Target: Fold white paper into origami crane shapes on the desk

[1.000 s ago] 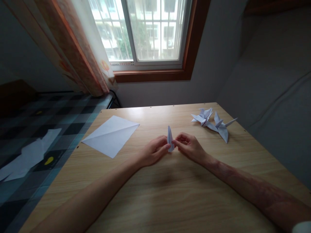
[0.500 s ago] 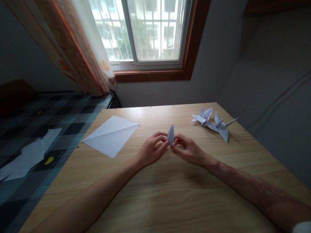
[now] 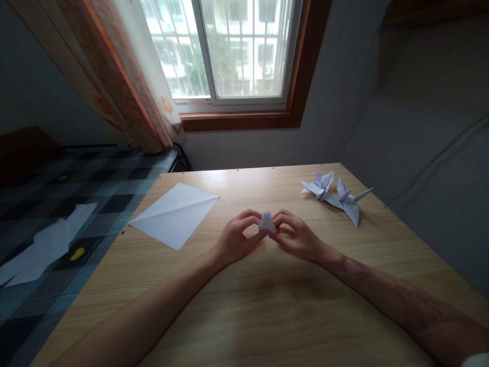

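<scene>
Between my two hands is a small piece of folded white paper (image 3: pixel 266 223), held above the table. It looks short and wide at the base, with narrow points at the top. My left hand (image 3: pixel 240 233) pinches its left side between thumb and fingers. On the opposite side, my right hand (image 3: pixel 296 233) grips it the same way, fingertips closed on the edge. The fingertips cover part of the paper's lower edge.
A creased square paper sheet (image 3: pixel 175 216) lies on the wooden table (image 3: pixel 244 316) at left. Two folded paper cranes, a rear crane (image 3: pixel 321 186) and a front crane (image 3: pixel 348 200), rest at back right. Paper pieces (image 3: pixel 49 244) lie on the checked bed (image 3: pixel 126 168).
The folded paper has gone from a tall, narrow look to a shorter, wider one with its top lower. Both hands keep hold of it in nearly the same place.
</scene>
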The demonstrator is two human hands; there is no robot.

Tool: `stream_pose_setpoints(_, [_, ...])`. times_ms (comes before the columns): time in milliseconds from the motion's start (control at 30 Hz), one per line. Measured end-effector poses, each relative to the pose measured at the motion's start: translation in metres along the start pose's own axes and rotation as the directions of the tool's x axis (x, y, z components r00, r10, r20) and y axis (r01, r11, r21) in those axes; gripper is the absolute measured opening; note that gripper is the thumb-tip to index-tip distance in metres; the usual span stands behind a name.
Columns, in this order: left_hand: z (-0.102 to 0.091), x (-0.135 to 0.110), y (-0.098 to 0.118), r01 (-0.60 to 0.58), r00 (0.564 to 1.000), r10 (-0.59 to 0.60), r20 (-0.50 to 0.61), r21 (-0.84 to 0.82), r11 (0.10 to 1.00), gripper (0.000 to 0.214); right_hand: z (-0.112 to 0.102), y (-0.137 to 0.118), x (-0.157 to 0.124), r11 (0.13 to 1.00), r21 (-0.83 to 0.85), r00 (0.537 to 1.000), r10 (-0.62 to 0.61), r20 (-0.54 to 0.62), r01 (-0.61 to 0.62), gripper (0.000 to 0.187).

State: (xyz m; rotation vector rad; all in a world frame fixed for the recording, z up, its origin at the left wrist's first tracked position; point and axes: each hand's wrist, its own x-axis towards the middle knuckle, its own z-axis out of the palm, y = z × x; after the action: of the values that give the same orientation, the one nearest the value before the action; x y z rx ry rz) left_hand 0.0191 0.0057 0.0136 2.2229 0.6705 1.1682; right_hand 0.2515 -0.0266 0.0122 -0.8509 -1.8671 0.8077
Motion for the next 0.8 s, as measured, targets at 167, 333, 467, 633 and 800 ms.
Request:
stream_pose_setpoints(167, [0.001, -0.002, 0.000, -0.038, 0.999, 0.038, 0.030, 0.017, 0.999, 0.008, -0.001, -0.003, -0.001, 0.997, -0.048, 0.998, -0.062, 0.010, 0.062, 0.013])
stream_pose_setpoints(333, [0.000, -0.002, 0.004, -0.032, 0.999, 0.032, -0.004, -0.004, 0.999, 0.011, 0.000, 0.003, -0.003, 0.996, -0.038, 0.997, -0.083, -0.006, 0.082, 0.019])
stream_pose_setpoints(467, [0.001, -0.004, 0.003, 0.088, 0.994, -0.092, -0.061, -0.056, 0.995, 0.023, 0.000, 0.010, -0.006, 0.997, -0.042, 0.997, -0.063, -0.043, 0.062, 0.020])
stream_pose_setpoints(633, [0.002, -0.003, 0.000, 0.158, 0.985, -0.168, -0.042, -0.174, 0.972, 0.031, 0.001, 0.011, -0.009, 0.999, -0.032, 0.994, -0.001, -0.111, -0.003, 0.022])
stream_pose_setpoints(800, [-0.003, 0.000, 0.000, 0.141, 0.989, -0.133, 0.071, -0.120, 0.983, 0.026, 0.001, 0.010, -0.008, 0.999, 0.011, 0.997, 0.042, -0.064, -0.041, 0.025])
